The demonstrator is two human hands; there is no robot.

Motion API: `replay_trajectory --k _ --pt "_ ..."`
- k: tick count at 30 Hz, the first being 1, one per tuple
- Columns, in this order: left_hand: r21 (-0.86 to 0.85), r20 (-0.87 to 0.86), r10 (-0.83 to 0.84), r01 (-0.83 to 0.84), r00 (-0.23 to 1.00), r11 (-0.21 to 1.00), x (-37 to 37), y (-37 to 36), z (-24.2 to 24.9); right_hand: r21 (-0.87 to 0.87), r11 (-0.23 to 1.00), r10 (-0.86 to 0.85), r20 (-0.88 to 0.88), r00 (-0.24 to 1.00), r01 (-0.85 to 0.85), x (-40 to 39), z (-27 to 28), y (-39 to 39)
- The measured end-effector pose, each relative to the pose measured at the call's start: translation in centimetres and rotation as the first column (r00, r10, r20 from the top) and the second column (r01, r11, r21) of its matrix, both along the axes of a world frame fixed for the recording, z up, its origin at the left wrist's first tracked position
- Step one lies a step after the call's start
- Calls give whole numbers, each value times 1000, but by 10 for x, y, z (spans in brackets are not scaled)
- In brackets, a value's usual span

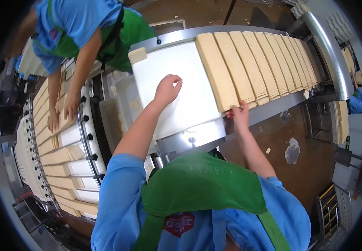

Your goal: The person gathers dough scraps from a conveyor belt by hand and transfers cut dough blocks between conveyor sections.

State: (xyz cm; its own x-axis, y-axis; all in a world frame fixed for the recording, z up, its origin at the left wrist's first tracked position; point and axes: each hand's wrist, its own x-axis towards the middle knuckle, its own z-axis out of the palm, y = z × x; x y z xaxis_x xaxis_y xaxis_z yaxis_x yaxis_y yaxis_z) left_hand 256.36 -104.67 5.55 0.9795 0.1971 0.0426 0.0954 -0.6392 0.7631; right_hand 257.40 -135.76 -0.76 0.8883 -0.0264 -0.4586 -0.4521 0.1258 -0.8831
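Long pale-yellow dough strips (219, 71) lie side by side on a white conveyor belt (177, 62), layered at their near ends. My right hand (239, 116) is at the near end of the leftmost strips, its fingers curled and pinching the edge of a dough strip. Part of those fingers is hidden by the strip's end. Over the bare white belt, left of the strips, my left hand (167, 90) hovers with thumb and fingertips brought together in a loop. Nothing shows between them. A small dough piece (137, 55) rests at the belt's far left corner.
On the left, a co-worker (85, 33) in a green apron handles dough strips on a second conveyor (70, 167) with black knobs. A plastic bin (126, 98) with dough scraps stands between the conveyors. A metal roller (327, 54) spans the right end. Another person (358, 102) is far right.
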Motion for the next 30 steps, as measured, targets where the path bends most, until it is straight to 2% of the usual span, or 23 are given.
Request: replay_trajectory --k 3,5,7,9,13,17,18,19,20,24,26,27,29,30 --pt "184 -14 -30 32 999 982 65 -15 -11 -88 994 67 -42 997 -70 -1 0 7" --pt "303 7 -80 74 997 950 114 -22 -15 -141 985 107 26 994 -102 -2 -15 3" --pt "426 60 -113 77 992 902 162 -35 -16 -71 994 89 21 996 -88 -5 -12 3" --pt "484 17 -111 89 994 871 208 -48 -14 -85 988 132 22 991 -130 -4 -8 2" --pt "583 -35 26 0 999 812 245 -80 -34 -114 979 172 19 985 -169 -5 -18 1" --pt "602 -94 136 -53 986 796 228 -80 -39 -123 955 259 -83 962 -268 6 4 -1" --pt "578 -206 145 1 968 816 222 -70 -22 -206 926 317 -33 948 -317 3 1 -1" --pt "607 -185 188 -38 965 794 213 -62 -24 -244 900 373 1 928 -362 3 -6 0" --pt "627 -242 226 -26 944 778 201 -50 -17 -233 880 425 -6 905 -415 0 2 4" --pt "690 -182 429 -196 885 697 127 19 9 -266 720 651 -61 756 -641 0 27 30" --pt "720 -128 554 -307 822 622 77 62 10 -356 619 767 86 635 -700 8 46 39" --pt "670 -283 586 -281 759 687 49 72 36 -405 575 809 155 567 -711 12 52 44" --pt "539 -339 546 -317 766 780 -8 100 27 -524 444 886 135 443 -727 22 51 48" --pt "459 -298 551 -390 779 799 -33 99 17 -604 373 909 88 406 -704 22 52 51"
